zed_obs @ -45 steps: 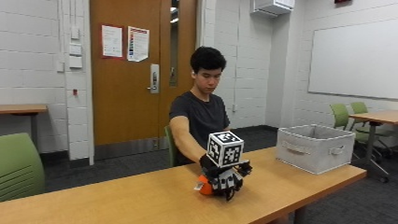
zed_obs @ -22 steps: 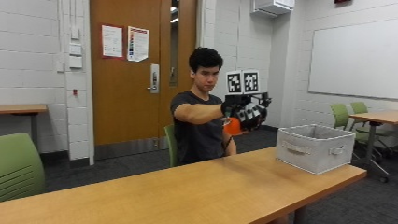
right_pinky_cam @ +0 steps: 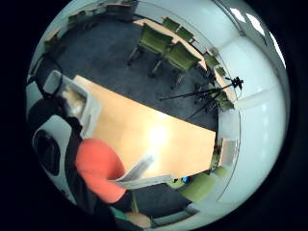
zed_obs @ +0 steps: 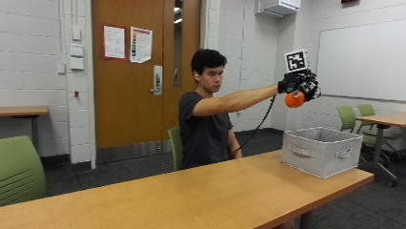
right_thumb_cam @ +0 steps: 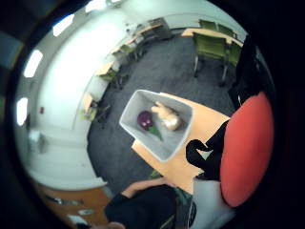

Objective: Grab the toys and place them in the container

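A person's gloved right hand (zed_obs: 300, 86) grips an orange toy (zed_obs: 294, 99) in the air above a grey container (zed_obs: 320, 150) on the wooden surface (zed_obs: 190, 195).

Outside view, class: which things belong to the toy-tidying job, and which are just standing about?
Belongs to the job:
- round orange toy, held by the gloved right hand
- grey fabric container
- purple toy and tan toy inside it

Standing about:
- long wooden table
- green chairs
- wall whiteboard
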